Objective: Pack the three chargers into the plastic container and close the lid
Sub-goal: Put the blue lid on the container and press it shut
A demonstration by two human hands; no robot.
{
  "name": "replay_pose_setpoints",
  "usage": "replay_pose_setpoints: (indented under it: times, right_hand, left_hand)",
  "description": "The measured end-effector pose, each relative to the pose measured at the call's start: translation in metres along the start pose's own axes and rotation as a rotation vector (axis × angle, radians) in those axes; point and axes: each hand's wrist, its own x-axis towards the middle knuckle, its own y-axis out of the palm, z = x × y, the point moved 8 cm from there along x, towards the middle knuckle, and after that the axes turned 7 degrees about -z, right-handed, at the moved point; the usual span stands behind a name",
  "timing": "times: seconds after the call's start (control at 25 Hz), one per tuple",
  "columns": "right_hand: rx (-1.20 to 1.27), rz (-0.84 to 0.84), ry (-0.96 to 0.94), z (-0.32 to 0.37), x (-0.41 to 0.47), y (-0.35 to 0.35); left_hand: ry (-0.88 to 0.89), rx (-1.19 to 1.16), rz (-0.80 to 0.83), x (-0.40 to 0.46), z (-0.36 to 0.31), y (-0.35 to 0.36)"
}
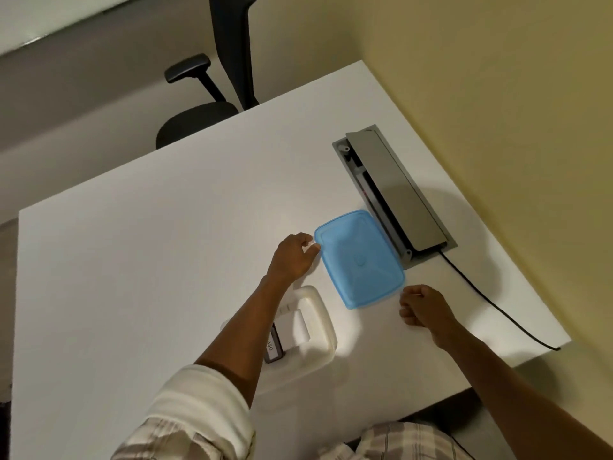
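Observation:
A blue plastic lid (360, 258) lies flat on the white table (149, 260). My left hand (293, 255) is at the lid's left edge, fingertips touching its rim. My right hand (423, 305) rests loosely curled on the table just right of the lid's near corner, holding nothing. A clear plastic container (318, 323) stands near me, partly hidden under my left forearm. Inside it I see a white charger (295, 322) and a dark charger with a label (273, 348); the rest of its contents are hidden.
A grey cable box with an open flap (394, 190) is set into the table just behind the lid. A black cable (497, 305) runs from it to the table's right edge. A black office chair (205, 111) stands beyond the far edge.

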Motion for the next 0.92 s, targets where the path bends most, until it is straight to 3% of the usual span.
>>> replay_pose_setpoints:
  times: [0.6, 0.92]
  right_hand:
    - [0.032, 0.034, 0.05, 0.024, 0.014, -0.006]
    - [0.036, 0.028, 0.018, 0.034, 0.006, -0.001]
  left_hand:
    - [0.032, 0.157, 0.082, 0.039, -0.023, 0.031]
    - [-0.007, 0.001, 0.024, 0.022, -0.022, 0.011]
